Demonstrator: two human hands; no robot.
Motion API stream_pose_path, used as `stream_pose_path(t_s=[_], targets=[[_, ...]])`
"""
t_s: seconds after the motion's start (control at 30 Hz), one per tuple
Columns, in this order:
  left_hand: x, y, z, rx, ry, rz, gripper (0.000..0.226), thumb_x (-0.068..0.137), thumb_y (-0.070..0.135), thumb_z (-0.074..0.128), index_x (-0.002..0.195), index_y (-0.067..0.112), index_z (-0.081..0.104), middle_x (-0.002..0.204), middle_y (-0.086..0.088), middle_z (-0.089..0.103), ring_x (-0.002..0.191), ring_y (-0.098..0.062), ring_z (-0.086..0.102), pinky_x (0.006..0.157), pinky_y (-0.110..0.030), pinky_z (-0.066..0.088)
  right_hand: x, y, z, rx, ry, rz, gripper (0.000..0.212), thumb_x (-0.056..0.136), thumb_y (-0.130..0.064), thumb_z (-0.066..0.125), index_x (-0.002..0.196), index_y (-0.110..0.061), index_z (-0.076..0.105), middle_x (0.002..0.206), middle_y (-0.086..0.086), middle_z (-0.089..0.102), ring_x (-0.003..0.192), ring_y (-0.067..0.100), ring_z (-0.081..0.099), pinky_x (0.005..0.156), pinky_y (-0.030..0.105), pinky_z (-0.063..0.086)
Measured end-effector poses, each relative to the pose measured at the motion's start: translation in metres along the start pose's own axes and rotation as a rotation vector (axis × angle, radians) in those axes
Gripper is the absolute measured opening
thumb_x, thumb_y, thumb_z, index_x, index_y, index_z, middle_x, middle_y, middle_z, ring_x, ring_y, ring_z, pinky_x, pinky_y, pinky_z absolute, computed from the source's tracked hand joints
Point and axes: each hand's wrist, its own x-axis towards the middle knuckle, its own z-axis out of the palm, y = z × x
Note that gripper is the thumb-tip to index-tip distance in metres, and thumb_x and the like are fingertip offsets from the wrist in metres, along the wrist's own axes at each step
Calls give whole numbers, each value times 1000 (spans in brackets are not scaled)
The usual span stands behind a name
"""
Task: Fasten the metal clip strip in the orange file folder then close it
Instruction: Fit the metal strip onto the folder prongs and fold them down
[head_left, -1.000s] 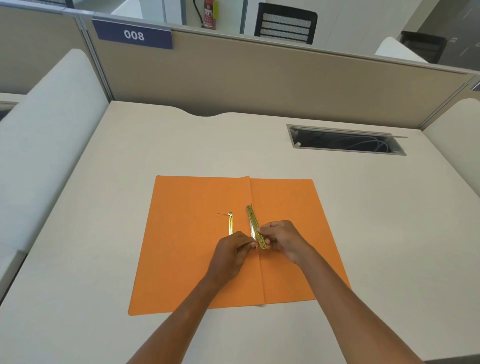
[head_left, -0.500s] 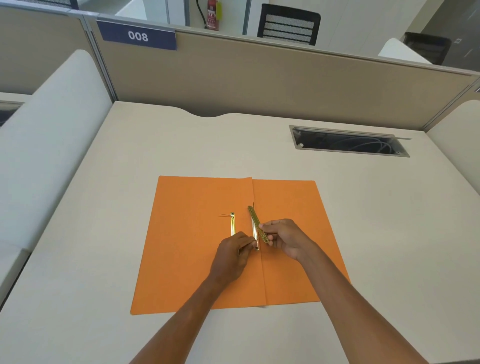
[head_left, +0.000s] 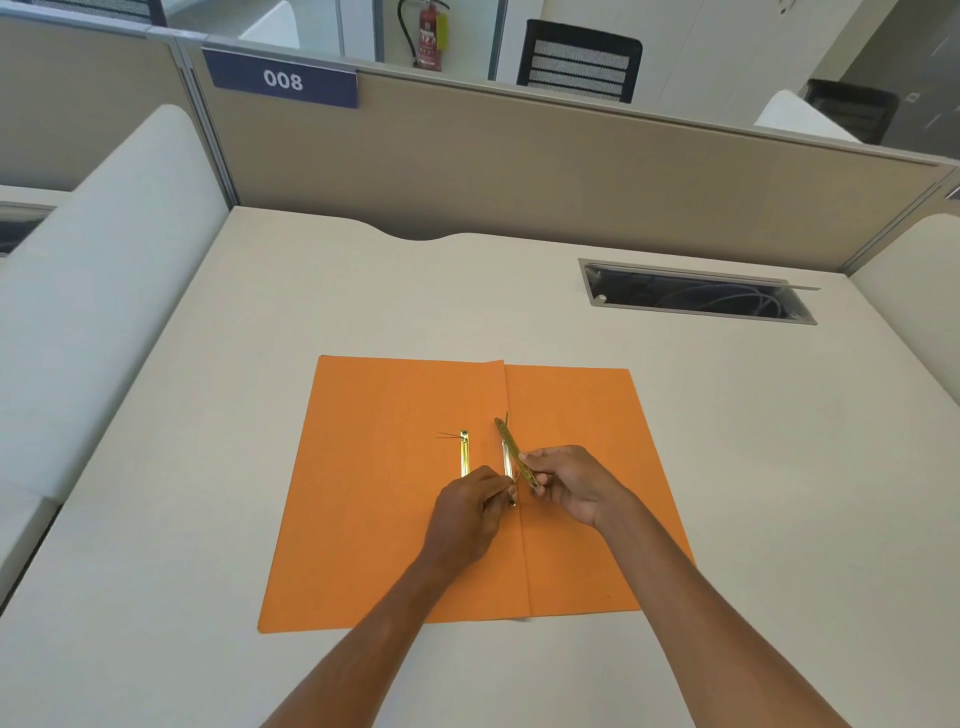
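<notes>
The orange file folder lies open and flat on the desk, its fold running down the middle. My right hand pinches the near end of a gold metal clip strip, which is tilted up off the folder just right of the fold. My left hand pinches the near end of a second, pale metal strip lying along the fold. A third gold strip lies flat on the left flap with thin prongs at its far end.
The beige desk has a cable slot at the back right. A tan partition with a "008" sign closes the far edge. Padded white dividers stand at both sides.
My right hand has shifted slightly with the gold strip, which stays tilted over the fold. My left hand keeps its pinch at the fold. The view has drifted a little.
</notes>
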Motion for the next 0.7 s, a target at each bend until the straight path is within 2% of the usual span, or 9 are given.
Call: stream_pose_path(t_s=[0.37, 0.7], targets=[[-4, 3, 0, 27, 4, 26, 11, 91, 10, 62, 88, 13, 72, 80, 3, 64, 60, -15, 56, 54, -34, 47, -1, 0, 2, -4, -8, 12, 8, 88, -4, 66, 84, 3, 65, 50, 3, 46, 46, 14, 44, 47, 24, 44], [-4, 3, 1, 63, 9, 29, 12, 93, 15, 58, 87, 15, 69, 80, 4, 63, 60, -16, 55, 54, -38, 47, 0, -1, -1, 12, -26, 37, 8, 88, -2, 66, 82, 2, 64, 54, 4, 44, 42, 10, 43, 44, 23, 43]])
